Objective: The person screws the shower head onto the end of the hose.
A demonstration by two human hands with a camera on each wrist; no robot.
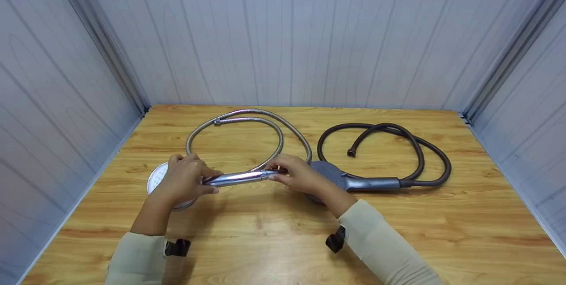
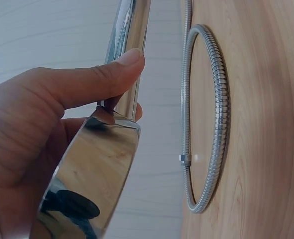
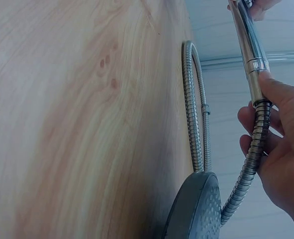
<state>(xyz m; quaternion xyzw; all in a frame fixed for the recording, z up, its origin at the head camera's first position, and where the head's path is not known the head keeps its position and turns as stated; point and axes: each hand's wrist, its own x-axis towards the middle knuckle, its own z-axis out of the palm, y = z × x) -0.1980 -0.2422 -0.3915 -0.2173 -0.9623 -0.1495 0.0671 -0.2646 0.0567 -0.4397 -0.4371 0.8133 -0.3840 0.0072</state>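
A chrome hand shower (image 1: 239, 178) with a round white face is held above the table by both hands. My left hand (image 1: 183, 178) grips its handle close to the head, thumb along the chrome in the left wrist view. At the other end of the handle, my right hand (image 1: 295, 173) pinches the collar where the silver metal hose (image 3: 246, 172) joins. That hose (image 1: 250, 112) loops across the table behind the hands, its loose end carrying a hex nut (image 1: 217, 122). The left hand partly hides the shower head (image 1: 158, 177).
A second, dark grey hand shower (image 1: 372, 183) lies right of centre, its head partly behind my right forearm. Its dark hose (image 1: 442, 161) coils behind it, ending in a nut (image 1: 351, 152). Pale panel walls (image 1: 292, 37) enclose the wooden table (image 1: 274, 241) at back and sides.
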